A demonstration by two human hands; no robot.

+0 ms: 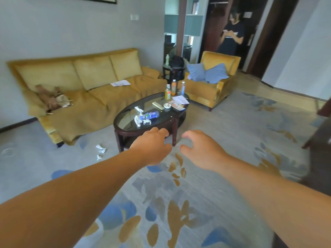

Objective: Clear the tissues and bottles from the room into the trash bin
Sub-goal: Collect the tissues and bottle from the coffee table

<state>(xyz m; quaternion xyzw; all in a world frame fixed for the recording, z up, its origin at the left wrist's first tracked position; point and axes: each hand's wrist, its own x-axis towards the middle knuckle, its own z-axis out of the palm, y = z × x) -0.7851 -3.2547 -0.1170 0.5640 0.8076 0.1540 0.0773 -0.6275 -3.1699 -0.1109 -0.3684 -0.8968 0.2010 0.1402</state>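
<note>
Left hand (152, 145) and right hand (200, 149) held loosely spread, empty, short of desk (125, 128). Crumpled tissues (140, 120) and lying bottle (151, 115) seen mid-desk; upright bottles (172, 88) at far end; more tissues (100, 149) on floor left of desk. Tissues judged weightless, soft: pinched anywhere. Bottles judged light, slick: gripped round body.

No lettering reads from here; the lying bottle (150, 115) on the coffee table (125, 127) carries a blurred blue label.

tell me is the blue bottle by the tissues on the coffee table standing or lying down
Lying down. The blue bottle rests on its side on the coffee table, among the tissues.
</note>
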